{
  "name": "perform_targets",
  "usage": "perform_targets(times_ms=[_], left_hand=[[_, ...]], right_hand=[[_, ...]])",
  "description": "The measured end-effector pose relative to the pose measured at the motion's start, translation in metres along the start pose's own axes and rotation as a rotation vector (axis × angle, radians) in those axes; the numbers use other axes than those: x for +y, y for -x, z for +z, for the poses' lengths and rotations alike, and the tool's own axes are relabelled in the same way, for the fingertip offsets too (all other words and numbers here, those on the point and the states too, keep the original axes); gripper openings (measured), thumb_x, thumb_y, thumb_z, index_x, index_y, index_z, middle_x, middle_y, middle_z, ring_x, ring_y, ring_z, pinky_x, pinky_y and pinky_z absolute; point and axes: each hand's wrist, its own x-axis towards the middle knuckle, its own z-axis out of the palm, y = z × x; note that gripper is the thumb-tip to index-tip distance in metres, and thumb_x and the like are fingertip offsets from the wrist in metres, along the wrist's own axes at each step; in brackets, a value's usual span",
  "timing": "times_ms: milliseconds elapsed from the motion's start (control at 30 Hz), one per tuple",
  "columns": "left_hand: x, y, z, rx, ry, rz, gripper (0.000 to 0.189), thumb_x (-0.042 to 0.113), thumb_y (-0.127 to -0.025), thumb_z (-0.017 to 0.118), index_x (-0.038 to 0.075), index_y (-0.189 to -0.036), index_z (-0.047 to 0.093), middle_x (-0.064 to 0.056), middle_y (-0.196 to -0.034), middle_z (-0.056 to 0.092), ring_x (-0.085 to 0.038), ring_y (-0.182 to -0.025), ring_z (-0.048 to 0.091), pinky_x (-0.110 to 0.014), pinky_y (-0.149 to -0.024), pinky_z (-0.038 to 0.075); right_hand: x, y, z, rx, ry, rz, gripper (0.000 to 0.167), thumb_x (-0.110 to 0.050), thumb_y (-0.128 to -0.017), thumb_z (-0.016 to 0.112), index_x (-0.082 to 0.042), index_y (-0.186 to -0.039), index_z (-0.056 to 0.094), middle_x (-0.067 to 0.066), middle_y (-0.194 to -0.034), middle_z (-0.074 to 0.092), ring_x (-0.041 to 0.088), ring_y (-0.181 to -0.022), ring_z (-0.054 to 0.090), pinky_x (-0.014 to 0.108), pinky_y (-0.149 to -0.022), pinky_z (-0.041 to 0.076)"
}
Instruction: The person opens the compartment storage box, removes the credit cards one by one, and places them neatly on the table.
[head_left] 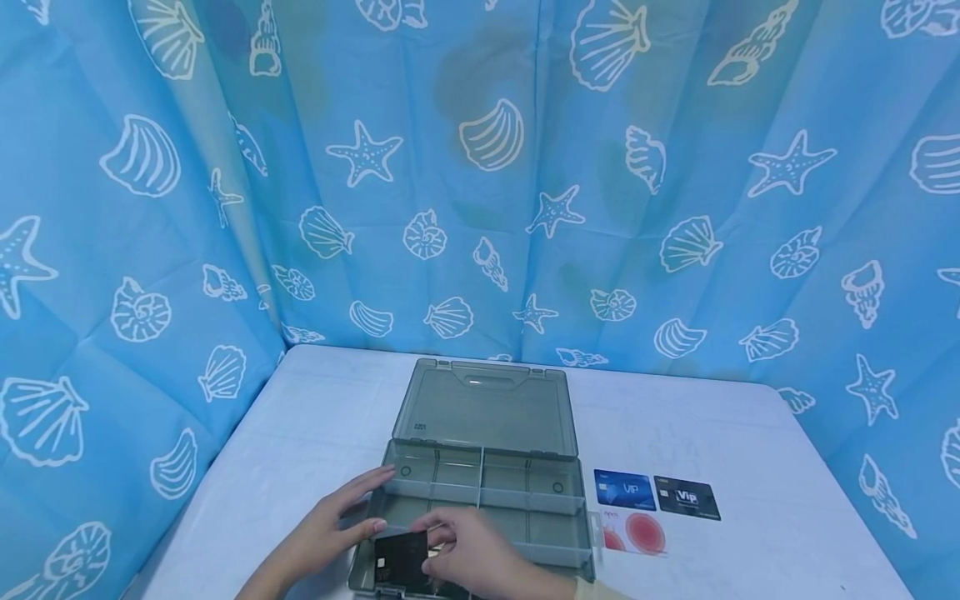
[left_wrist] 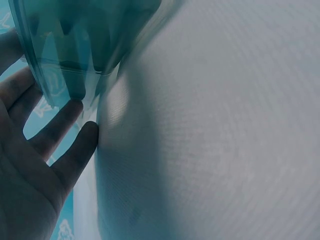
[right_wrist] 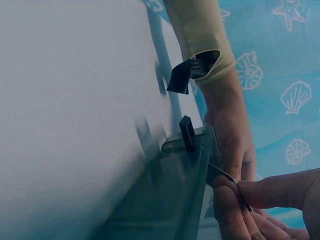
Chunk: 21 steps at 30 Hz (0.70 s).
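A grey translucent compartment box [head_left: 532, 525] lies with its lid [head_left: 487, 412] folded back. My right hand [head_left: 476, 546] pinches a black card [head_left: 401, 560] by its right edge, low over the front left compartment. From the right wrist view, thumb and fingers squeeze the thin dark card [right_wrist: 222, 172] edge-on beside the box wall. At the box's left side my left hand [head_left: 326, 529] rests, thumb and forefinger touching the rim. Its other fingers [left_wrist: 75, 152] are extended along the outer wall in the left wrist view. The right hand partly hides the front compartments.
Right of the box lie a blue VIP card [head_left: 625, 490], a black Vip card [head_left: 686, 498] and a white card with red circles [head_left: 633, 533]. A white cloth [head_left: 315, 408] covers the table. Blue shell-print curtains [head_left: 480, 192] stand behind and at both sides.
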Motion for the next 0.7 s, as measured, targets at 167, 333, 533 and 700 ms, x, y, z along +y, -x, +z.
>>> perform_targets(times_ms=[167,333,533,700], left_hand=[[0.001,0.0,0.0,0.003,-0.002,-0.004,0.063,0.038,-0.098,0.069,0.016,-0.153,0.048,-0.009,-0.159,0.043,-0.04,-0.145,0.038,-0.062,-0.11,0.043],[0.002,0.0,0.0,0.001,-0.009,-0.014,0.063,0.038,-0.098,0.069,0.016,-0.153,0.048,-0.009,-0.159,0.043,-0.04,-0.145,0.038,-0.062,-0.11,0.042],[0.001,-0.001,0.0,0.003,-0.005,-0.022,0.064,0.038,-0.097,0.07,0.016,-0.153,0.048,-0.009,-0.159,0.043,-0.04,-0.146,0.037,-0.062,-0.111,0.041],[0.001,-0.001,0.001,0.005,-0.008,-0.034,0.064,0.04,-0.097,0.07,0.018,-0.152,0.049,-0.008,-0.159,0.043,-0.04,-0.146,0.036,-0.063,-0.112,0.039]], right_hand=[[0.001,0.005,-0.006,-0.01,-0.062,-0.011,0.037,0.012,-0.084,0.069,-0.004,-0.117,0.071,0.008,-0.089,0.074,0.023,-0.077,0.074,0.031,-0.067,0.063],[0.002,0.01,-0.012,0.002,-0.076,0.01,0.038,0.012,-0.083,0.069,-0.005,-0.116,0.071,0.008,-0.092,0.076,0.022,-0.081,0.075,0.033,-0.069,0.064],[0.002,0.017,-0.022,0.009,-0.09,0.023,0.037,0.01,-0.084,0.069,-0.006,-0.117,0.07,0.006,-0.091,0.075,0.017,-0.076,0.072,0.031,-0.069,0.063],[0.003,0.023,-0.029,0.026,-0.121,0.007,0.038,0.01,-0.084,0.069,-0.003,-0.12,0.069,0.01,-0.096,0.076,0.018,-0.079,0.072,0.03,-0.068,0.063]])
